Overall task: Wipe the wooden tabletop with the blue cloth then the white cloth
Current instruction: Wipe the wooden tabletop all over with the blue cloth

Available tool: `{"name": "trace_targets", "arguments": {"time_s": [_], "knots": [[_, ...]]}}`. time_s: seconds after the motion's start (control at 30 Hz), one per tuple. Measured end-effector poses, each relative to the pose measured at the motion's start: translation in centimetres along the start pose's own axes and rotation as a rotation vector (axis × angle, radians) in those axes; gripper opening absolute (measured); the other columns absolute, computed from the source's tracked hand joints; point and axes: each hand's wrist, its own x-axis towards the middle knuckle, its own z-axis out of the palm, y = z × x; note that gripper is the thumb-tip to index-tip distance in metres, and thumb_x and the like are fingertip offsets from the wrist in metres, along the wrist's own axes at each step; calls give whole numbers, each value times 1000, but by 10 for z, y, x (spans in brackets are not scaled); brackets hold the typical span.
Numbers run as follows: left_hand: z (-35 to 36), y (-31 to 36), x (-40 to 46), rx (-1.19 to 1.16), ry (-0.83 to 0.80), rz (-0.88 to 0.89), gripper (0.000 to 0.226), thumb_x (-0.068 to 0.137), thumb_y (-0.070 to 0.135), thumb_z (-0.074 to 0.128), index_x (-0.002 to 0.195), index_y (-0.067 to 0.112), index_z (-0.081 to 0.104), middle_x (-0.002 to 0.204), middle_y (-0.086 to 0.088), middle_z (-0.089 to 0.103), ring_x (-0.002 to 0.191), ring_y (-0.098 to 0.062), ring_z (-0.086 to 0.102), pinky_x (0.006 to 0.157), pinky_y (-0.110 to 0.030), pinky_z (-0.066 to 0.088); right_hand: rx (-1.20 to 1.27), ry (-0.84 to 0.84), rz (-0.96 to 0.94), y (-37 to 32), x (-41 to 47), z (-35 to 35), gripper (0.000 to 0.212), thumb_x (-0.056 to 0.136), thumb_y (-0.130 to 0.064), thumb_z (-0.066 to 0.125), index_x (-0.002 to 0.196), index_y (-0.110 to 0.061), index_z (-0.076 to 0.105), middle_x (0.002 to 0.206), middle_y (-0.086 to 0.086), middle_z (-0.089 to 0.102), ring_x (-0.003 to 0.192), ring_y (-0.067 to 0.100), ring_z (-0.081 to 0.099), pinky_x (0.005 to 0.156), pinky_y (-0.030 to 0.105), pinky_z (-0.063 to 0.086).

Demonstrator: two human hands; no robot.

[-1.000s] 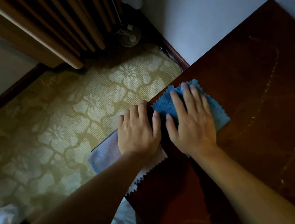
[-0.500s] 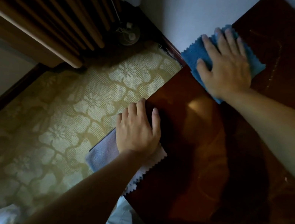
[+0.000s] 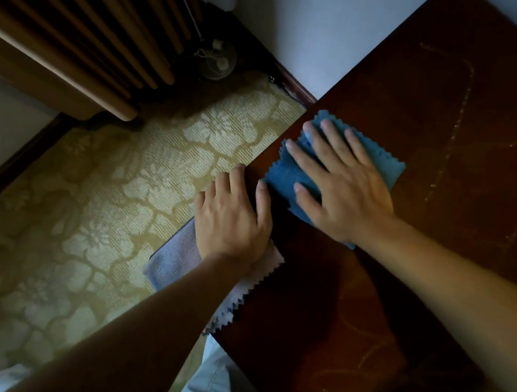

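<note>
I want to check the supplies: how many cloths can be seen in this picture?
2. The blue cloth lies flat on the wooden tabletop under the right hand. The white cloth hangs over the table's edge under the left hand. Any others would be hidden.

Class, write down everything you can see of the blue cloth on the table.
The blue cloth is a small, roughly square piece of soft, fuzzy fabric, like microfibre, with zigzag-cut edges. It lies flat on the dark wooden tabletop, close to its left edge. The right hand presses on it with spread, straight fingers and covers much of its middle, so only the borders and corners show. The left hand lies close by but apart from it.
</note>
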Motion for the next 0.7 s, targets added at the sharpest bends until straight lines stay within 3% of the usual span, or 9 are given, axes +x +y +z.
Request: {"name": "trace_targets", "arguments": {"time_s": [0.1, 0.23, 0.37, 0.7], "knots": [[1, 0, 1, -4, 4, -1, 51, 100, 47, 27, 126, 11, 52, 107, -8, 61, 99, -27, 57, 91, -42, 38, 9, -14, -34, 28, 7, -8, 65, 100, -50, 30, 159, -23, 28, 167, 10, 21, 156, 27, 13, 127, 46, 8], [1, -1, 0, -1, 0, 7, 51, 100, 48, 28, 127, 12, 52, 109, -8, 61, 101, -26, 57, 92, -41, 37, 20, -19, 121, 77, 28, -25, 69, 97, -51, 27, 159, -21, 31, 167, 13, 23, 156, 31, 16, 127, 46, 8], [1, -1, 0, 5, 0, 2, 50, 99, 49, 28, 126, 13, 51, 109, -6, 61, 101, -25, 56, 92, -40, 36, -2, -42, 242, 109, 47, -34, 69, 99, -52, 23, 162, -24, 20, 169, 11, 15, 157, 28, 9, 126, 42, 2], [1, -2, 0, 8, -2, 9, 46, 101, 47, 31, 125, 14, 51, 110, -6, 61, 102, -25, 56, 93, -40, 36, -12, 37, 493, 70, 40, -21, 70, 98, -50, 18, 162, -20, 16, 169, 14, 14, 156, 33, 7, 127, 48, 2]]}}
